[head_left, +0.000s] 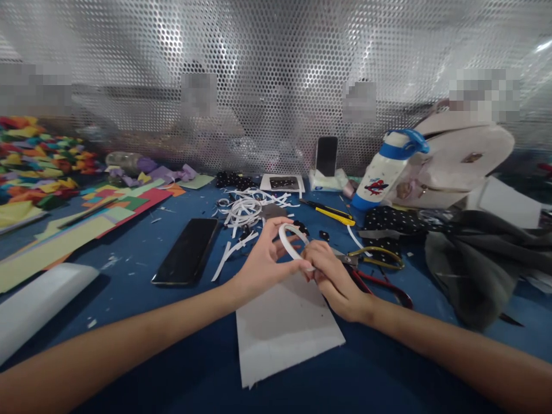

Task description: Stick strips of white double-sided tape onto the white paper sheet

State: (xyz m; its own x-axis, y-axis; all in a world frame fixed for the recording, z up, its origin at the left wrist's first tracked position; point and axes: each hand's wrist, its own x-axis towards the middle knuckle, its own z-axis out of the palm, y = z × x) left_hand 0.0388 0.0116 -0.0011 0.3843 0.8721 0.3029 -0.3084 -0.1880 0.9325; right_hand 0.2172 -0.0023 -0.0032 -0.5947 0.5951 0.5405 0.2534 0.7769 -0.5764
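A white ring-shaped strip (288, 244) is held up between both hands at the centre. My left hand (268, 253) curves round its left side, thumb along the lower edge and fingers behind. My right hand (331, 277) pinches the ring's lower right part with closed fingers. Below the hands a white sheet (284, 339) lies on the blue table. Behind them is a heap of curled white strips (245, 208). Scissors with yellow handles (382, 257) and a red-handled tool (388, 287) lie just right of my right hand, partly hidden by it.
A black phone (186, 252) lies left of centre, near coloured paper sheets (129, 215) and a rolled white sheet (43, 305). A yellow cutter (335, 216), a blue-and-white bottle (383, 168), a pale bag (461, 161) and dark fabric (474, 276) are at the right.
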